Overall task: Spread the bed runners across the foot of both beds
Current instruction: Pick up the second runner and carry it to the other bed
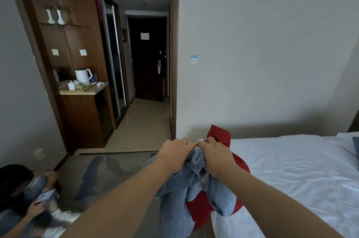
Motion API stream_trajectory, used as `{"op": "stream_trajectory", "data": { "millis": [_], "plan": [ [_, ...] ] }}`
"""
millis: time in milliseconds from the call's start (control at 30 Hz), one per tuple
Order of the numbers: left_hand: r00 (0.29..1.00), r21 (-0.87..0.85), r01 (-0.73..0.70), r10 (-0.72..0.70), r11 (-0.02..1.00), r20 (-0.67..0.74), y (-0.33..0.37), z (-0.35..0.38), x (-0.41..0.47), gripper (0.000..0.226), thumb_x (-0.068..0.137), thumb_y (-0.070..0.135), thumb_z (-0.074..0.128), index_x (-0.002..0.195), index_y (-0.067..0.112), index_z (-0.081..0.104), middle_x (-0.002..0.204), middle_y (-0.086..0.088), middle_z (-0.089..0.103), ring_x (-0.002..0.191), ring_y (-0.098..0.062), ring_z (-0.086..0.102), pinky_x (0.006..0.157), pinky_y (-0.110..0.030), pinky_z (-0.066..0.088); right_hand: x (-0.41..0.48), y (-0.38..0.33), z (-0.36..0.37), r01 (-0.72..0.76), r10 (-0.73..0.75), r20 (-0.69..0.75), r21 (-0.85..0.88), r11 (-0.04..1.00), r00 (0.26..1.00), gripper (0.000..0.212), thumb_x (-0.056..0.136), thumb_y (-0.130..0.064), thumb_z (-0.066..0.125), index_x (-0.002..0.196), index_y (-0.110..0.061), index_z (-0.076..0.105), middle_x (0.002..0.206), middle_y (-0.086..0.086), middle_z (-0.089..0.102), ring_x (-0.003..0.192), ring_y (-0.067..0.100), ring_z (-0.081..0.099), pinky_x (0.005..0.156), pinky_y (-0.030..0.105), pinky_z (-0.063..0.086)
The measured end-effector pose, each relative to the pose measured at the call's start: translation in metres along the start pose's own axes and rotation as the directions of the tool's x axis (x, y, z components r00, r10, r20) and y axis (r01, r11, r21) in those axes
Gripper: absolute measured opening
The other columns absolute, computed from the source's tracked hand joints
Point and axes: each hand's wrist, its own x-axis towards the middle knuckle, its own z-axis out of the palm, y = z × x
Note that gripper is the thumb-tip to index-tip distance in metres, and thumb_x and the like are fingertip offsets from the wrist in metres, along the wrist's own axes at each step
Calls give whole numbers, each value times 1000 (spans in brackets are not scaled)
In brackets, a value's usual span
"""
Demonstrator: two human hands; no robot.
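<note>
We reach both arms forward, left hand point(175, 155) and right hand point(217, 155) side by side, fingers clenched on the bunched blue-and-red bed runner point(196, 189). It hangs over the white bed's point(291, 169) corner. Its lower folds run out of view.

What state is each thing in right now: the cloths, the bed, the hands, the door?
Left hand: closed on the blue cloth.
Right hand: closed on it too.
Blue cloth: bunched, hanging.
Red cloth: crumpled at the bed's end.
Bed: white sheet, no runner spread.
Far door: shut.
</note>
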Motion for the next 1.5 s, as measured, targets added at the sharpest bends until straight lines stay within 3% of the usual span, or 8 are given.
{"op": "stream_trajectory", "data": {
  "millis": [133, 267, 600, 900, 1033, 1133, 1300, 1500],
  "plan": [
    [999, 29, 14, -15, 999, 35, -52, 34, 67, 44, 89, 20, 71, 120, 24, 42, 112, -5, 49, 93, -25, 61, 66, -35, 40, 92, 16, 26, 39, -39, 14, 3, 999, 999, 34, 91, -33, 65, 120, -27, 48, 116, 2, 49, 96, 23, 59, 79, 35, 56],
    [997, 36, 49, -51, 998, 60, -105, 52, 132, 43, 88, 22, 73, 117, 24, 42, 111, -5, 49, 92, -26, 61, 73, -39, 53, 182, 28, 39, 75, -76, 17, 16, 997, 997, 35, 90, -34, 66, 119, -28, 47, 114, 1, 49, 95, 22, 58, 73, 32, 51],
    [998, 12, 19, -19, 1000, 68, -212, 112, 273, 37, 92, 25, 68, 118, 25, 42, 113, -5, 51, 92, -25, 60, 80, -42, 56, 360, 62, 82, 84, -84, 43, -6, 996, 996, 44, 87, -42, 67, 123, -31, 45, 116, 0, 49, 97, 21, 58, 80, 34, 55],
    [982, -54, -175, 178, 983, 66, -252, 156, 434, 34, 89, 22, 65, 118, 25, 48, 116, -4, 53, 100, -28, 60, 73, -40, 44, 463, 128, 124, -217, 215, 90, 15, 976, 972, 45, 90, -27, 62, 130, -29, 41, 129, 4, 47, 109, 29, 58, 89, 40, 53],
    [922, -66, -372, 377, 926, 87, -205, 165, 514, 38, 88, 25, 68, 121, 25, 49, 120, 0, 54, 107, -28, 61, 79, -40, 50, 450, 186, 125, -416, 411, 131, 8, 909, 902, 58, 85, -23, 66, 136, -27, 38, 131, 5, 45, 114, 31, 56, 93, 42, 51],
    [849, -119, -523, 528, 844, 5, -139, 173, 556, 28, 93, 27, 60, 117, 28, 46, 118, 1, 53, 102, -27, 62, 79, -42, 55, 411, 238, 120, -563, 561, 111, -12, 826, 820, 49, 83, -23, 69, 124, -26, 42, 125, 4, 48, 108, 30, 58, 89, 43, 53],
    [675, -119, -738, 725, 665, -133, -9, 165, 603, 34, 90, 23, 61, 118, 28, 42, 114, 0, 52, 98, -27, 63, 67, -37, 42, 332, 326, 96, -729, 735, 78, -88, 678, 674, 47, 85, -29, 71, 123, -25, 44, 123, 5, 50, 107, 29, 58, 88, 41, 53],
    [503, -148, -864, 821, 481, -269, 130, 133, 622, 29, 88, 24, 62, 111, 28, 43, 105, -1, 53, 90, -27, 63, 63, -35, 36, 235, 406, 65, -817, 836, 16, -199, 541, 549, 45, 85, -32, 70, 122, -24, 45, 121, 5, 50, 105, 29, 59, 87, 43, 53]
  ]
}}
